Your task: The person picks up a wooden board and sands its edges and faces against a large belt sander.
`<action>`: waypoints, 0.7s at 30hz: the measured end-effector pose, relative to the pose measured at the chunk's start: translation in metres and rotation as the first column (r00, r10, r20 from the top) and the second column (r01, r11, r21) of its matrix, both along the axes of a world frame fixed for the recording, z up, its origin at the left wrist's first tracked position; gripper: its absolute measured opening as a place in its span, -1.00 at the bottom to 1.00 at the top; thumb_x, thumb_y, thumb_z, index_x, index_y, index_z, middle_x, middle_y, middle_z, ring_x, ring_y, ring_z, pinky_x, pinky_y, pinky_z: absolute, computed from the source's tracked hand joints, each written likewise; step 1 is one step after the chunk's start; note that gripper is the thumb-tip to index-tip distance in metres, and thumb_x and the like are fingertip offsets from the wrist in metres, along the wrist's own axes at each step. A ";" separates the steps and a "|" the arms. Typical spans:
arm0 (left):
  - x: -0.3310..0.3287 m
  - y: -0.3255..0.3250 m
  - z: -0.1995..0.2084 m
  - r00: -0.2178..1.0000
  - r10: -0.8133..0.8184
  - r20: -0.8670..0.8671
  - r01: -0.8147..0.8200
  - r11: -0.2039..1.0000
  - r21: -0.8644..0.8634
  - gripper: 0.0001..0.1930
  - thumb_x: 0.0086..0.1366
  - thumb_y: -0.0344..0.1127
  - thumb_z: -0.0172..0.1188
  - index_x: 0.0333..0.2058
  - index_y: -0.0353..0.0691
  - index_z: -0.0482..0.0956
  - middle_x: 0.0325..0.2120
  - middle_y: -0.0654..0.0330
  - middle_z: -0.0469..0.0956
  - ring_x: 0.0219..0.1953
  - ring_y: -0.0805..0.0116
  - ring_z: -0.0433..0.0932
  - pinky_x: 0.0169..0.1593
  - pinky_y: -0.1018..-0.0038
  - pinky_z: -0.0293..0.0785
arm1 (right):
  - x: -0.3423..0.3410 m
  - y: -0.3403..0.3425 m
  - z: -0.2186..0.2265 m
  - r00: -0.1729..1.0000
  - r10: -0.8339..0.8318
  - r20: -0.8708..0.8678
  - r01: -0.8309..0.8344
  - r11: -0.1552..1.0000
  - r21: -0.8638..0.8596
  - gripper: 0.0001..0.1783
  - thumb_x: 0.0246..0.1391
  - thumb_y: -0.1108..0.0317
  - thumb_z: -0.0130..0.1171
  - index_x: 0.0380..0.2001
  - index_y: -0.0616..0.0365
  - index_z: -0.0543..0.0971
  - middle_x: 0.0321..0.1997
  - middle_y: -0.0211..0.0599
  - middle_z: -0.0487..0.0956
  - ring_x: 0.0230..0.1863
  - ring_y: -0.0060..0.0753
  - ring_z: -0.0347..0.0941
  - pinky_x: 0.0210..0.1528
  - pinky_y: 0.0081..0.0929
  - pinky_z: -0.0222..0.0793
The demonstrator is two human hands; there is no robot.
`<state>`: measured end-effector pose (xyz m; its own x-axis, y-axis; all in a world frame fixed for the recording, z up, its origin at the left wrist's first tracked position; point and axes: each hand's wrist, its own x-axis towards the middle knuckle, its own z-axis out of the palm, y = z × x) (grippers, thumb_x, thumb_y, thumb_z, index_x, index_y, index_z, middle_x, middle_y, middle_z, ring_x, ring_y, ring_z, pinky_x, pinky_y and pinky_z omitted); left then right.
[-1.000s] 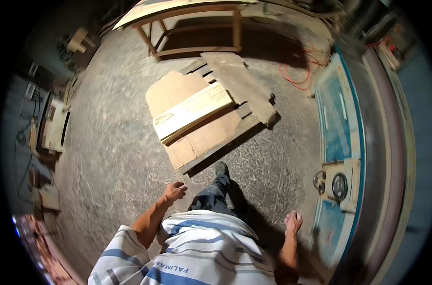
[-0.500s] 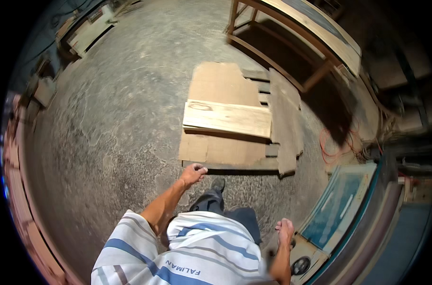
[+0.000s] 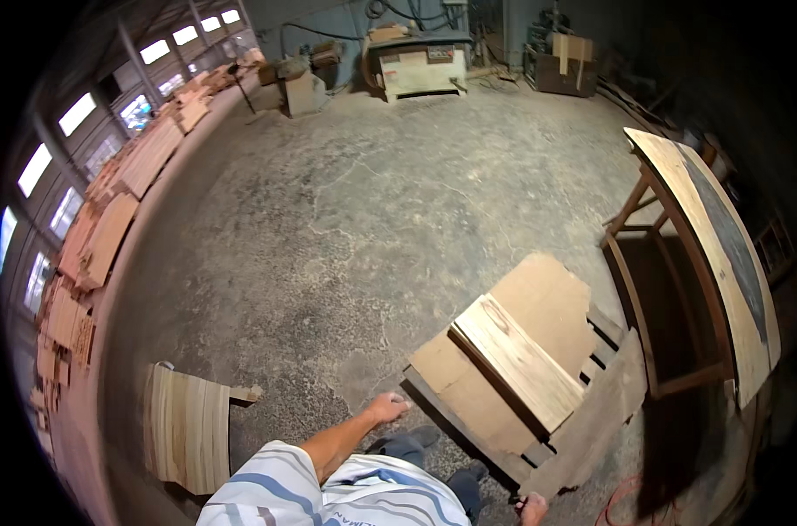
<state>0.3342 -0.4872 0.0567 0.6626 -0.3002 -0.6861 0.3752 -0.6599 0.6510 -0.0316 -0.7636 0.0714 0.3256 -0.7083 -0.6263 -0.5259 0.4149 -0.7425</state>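
My left hand (image 3: 387,408) hangs in the air with its fingers curled in and nothing visible in them. It is nearest to the left corner of a low wooden pallet (image 3: 455,438), apart from it. My right hand (image 3: 532,508) shows at the lower edge, also curled, close to the pallet's near end; no held thing can be made out. Sheets of brown cardboard (image 3: 539,294) cover the pallet. On them lies a short stack of pale, planed wooden boards (image 3: 521,359), the top one with dark grain.
A pale wooden panel with a dark streak (image 3: 723,237) rests on a brown wooden frame (image 3: 683,381) at right. Several pale boards (image 3: 188,430) stand stacked at lower left. Lumber piles (image 3: 144,162) line the left wall. A machine (image 3: 423,66) stands at the back. An orange cord (image 3: 626,500) lies lower right.
My view has swung left and up, so the pallet now appears lower right and turned. The back machines and left lumber have come into view. Both hands stay curled.
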 end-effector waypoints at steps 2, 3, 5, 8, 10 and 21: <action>-0.011 -0.006 0.026 0.998 -0.016 0.065 0.016 1.000 -0.002 -0.57 0.05 -0.06 0.19 -0.26 -0.34 0.53 -0.50 0.12 0.56 -0.49 0.41 0.51 -0.40 0.47 0.44 | -0.014 -0.043 -0.061 0.981 0.154 0.114 -0.147 0.987 -0.069 -0.70 0.09 0.25 -0.12 -0.65 0.05 0.46 -0.71 -0.48 0.36 -0.67 -0.55 0.23 -0.61 -0.57 0.16; -0.023 -0.007 0.040 0.993 -0.039 0.109 0.037 0.999 0.017 -0.56 0.06 -0.05 0.18 -0.26 -0.35 0.53 -0.47 0.10 0.56 -0.46 0.38 0.52 -0.38 0.45 0.44 | 0.006 -0.050 -0.034 0.987 0.072 0.147 -0.086 0.992 0.089 -0.72 0.09 0.24 -0.12 -0.61 0.05 0.46 -0.67 -0.47 0.38 -0.65 -0.54 0.24 -0.59 -0.57 0.17; -0.044 -0.018 0.071 0.967 -0.075 0.243 0.074 0.997 0.013 -0.57 0.08 -0.06 0.15 -0.23 -0.35 0.51 -0.38 0.04 0.55 -0.36 0.30 0.52 -0.29 0.42 0.44 | 0.043 -0.069 0.026 0.983 -0.089 0.158 0.019 0.916 0.400 -0.75 0.09 0.22 -0.12 -0.54 0.06 0.47 -0.61 -0.45 0.41 -0.60 -0.52 0.27 -0.53 -0.58 0.20; -0.063 -0.085 0.124 0.925 -0.112 0.362 0.160 0.982 -0.105 -0.60 0.16 -0.12 0.06 -0.11 -0.27 0.44 -0.21 0.03 0.51 -0.16 0.18 0.49 -0.10 0.37 0.38 | 0.089 -0.060 0.038 0.923 -0.184 0.339 0.134 0.977 0.166 -0.78 0.07 0.14 -0.08 -0.42 0.05 0.41 -0.50 -0.39 0.35 -0.49 -0.48 0.28 -0.39 -0.55 0.23; -0.078 -0.127 0.141 0.836 -0.125 0.534 0.252 0.952 -0.172 -0.58 0.16 -0.09 0.09 -0.10 -0.24 0.42 -0.16 -0.01 0.46 -0.08 0.12 0.43 -0.01 0.34 0.32 | 0.141 -0.065 0.038 0.812 -0.527 0.251 0.323 0.764 0.559 -0.77 0.08 0.16 -0.08 -0.51 0.06 0.36 -0.58 -0.39 0.33 -0.55 -0.50 0.26 -0.49 -0.56 0.21; -0.071 -0.162 0.075 0.664 0.005 0.747 0.280 0.926 -0.254 -0.63 0.23 -0.17 -0.08 -0.05 -0.23 0.38 -0.05 0.05 0.38 0.05 0.12 0.30 0.10 0.30 0.18 | 0.264 0.040 0.115 0.814 -0.238 0.530 -0.305 0.601 0.739 -0.48 0.12 -0.14 -0.21 -0.29 0.13 0.41 -0.24 -0.25 0.48 -0.22 -0.24 0.40 -0.12 -0.33 0.31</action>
<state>0.2627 -0.6491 0.1318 0.8319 -0.5341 0.1504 -0.3865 -0.3633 0.8477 0.2325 -0.7240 0.1864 0.7905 -0.0254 -0.6119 -0.1877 0.9410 -0.2815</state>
